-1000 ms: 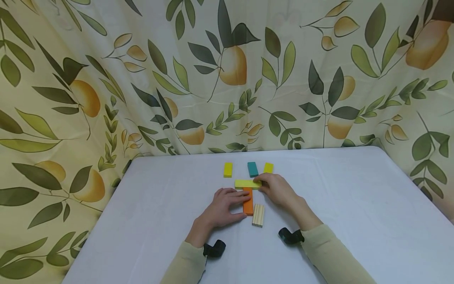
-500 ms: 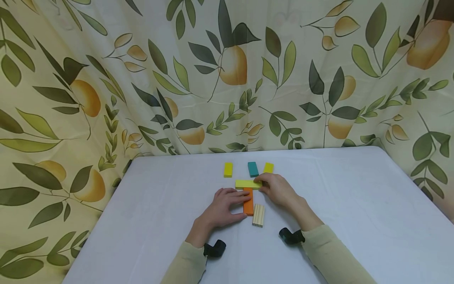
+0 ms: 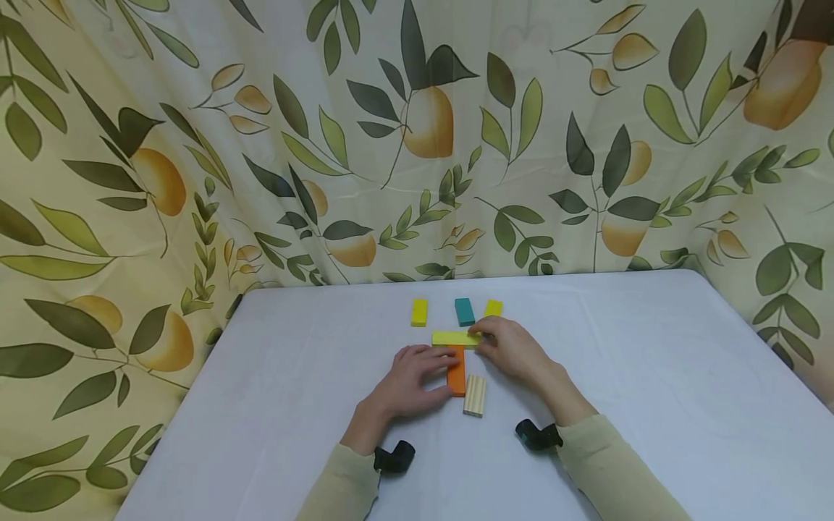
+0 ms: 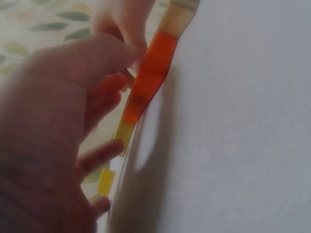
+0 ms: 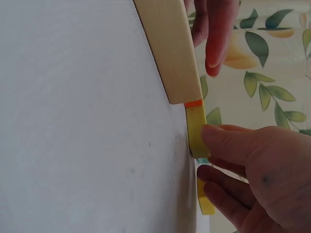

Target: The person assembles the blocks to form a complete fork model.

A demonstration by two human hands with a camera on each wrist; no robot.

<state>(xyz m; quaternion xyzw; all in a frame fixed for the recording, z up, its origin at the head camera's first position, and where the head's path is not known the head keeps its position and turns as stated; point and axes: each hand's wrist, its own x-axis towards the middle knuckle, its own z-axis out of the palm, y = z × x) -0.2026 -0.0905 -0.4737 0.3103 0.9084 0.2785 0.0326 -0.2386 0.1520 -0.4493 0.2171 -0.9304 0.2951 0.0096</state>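
Observation:
A long yellow block [image 3: 449,339] lies crosswise on the white tabletop, at the far end of an orange block [image 3: 457,380], forming a T. My right hand [image 3: 517,352] pinches the yellow block's right end between thumb and index finger, as the right wrist view also shows on the yellow block [image 5: 196,127]. My left hand [image 3: 413,380] rests from the left against the orange block, its extended fingers over the upper part. The thumb lies near the block's lower left side. A plain wooden block [image 3: 475,396] with grooves lies beside the orange block's near right end.
Beyond the T, a short yellow block [image 3: 419,312], a teal block [image 3: 465,312] and another yellow block [image 3: 493,308] lie in a loose row. The white-covered table [image 3: 260,405] ends at a fruit-and-leaf patterned curtain [image 3: 417,181]. Each wrist wears a black camera.
The hands and blocks stay nearly in place. My left thumb has drawn back slightly from the orange block's side.

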